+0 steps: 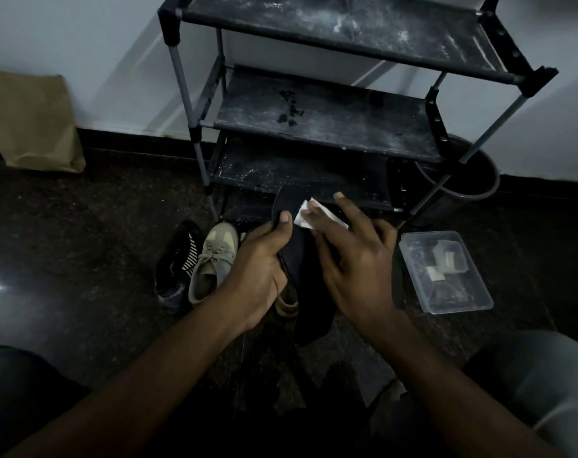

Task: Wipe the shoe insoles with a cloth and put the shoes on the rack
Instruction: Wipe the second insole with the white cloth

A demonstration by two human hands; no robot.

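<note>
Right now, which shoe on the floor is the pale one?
The laced beige sneaker, just left of the left hand. The black shoe beside it has striped lining; the brown shoe under the hand is mostly hidden.

White cloth point(301, 219) on black insole point(296, 256), beige sneaker point(211, 259) beside black shoe point(175, 259)

The black tube-and-fabric shoe rack point(314, 120) stands on the dark stone floor point(83, 226) against the wall point(83, 54), with the brown paper bag point(30, 120) leaning on that wall well to its left and the dark round bucket point(462, 183) just behind its right legs. Before its left front leg two shoes lie side by side — the black sneaker point(175, 259) left of the beige lace-up sneaker point(211, 259) — and the clear rectangular plastic container point(446, 272) lies near its right front leg. Between them the left hand point(258, 269) grips the left edge of the long black insole point(297, 252), the right hand point(357, 259) pressing the white cloth point(302, 217) onto its far end.
</note>
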